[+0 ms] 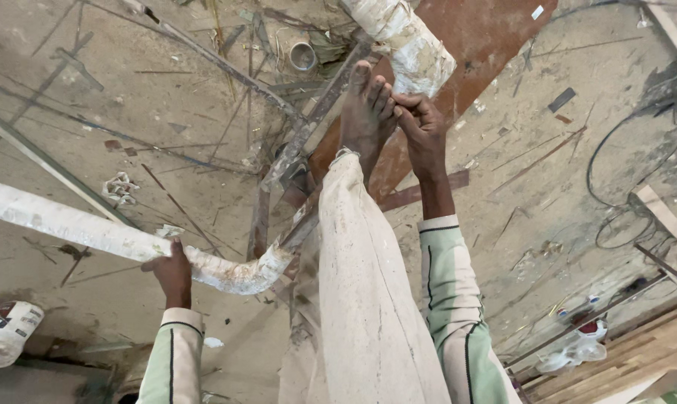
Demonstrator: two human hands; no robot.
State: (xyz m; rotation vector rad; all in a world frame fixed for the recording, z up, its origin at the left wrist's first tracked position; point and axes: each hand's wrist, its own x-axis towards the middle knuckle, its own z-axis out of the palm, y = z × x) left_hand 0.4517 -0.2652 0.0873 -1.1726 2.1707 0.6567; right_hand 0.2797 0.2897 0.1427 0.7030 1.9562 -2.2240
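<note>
White curved pipe (129, 243) in left hand (172, 273)

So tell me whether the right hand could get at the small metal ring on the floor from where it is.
Probably not: the right hand rests by the foot, and the metal ring lies beyond it among rods, apparently out of reach.

Dusty grey concrete floor (151, 97), littered with thin metal rods (203, 49) and black cables (615, 150). Pale wooden planks (638, 359) lower right. Even daylight.
</note>
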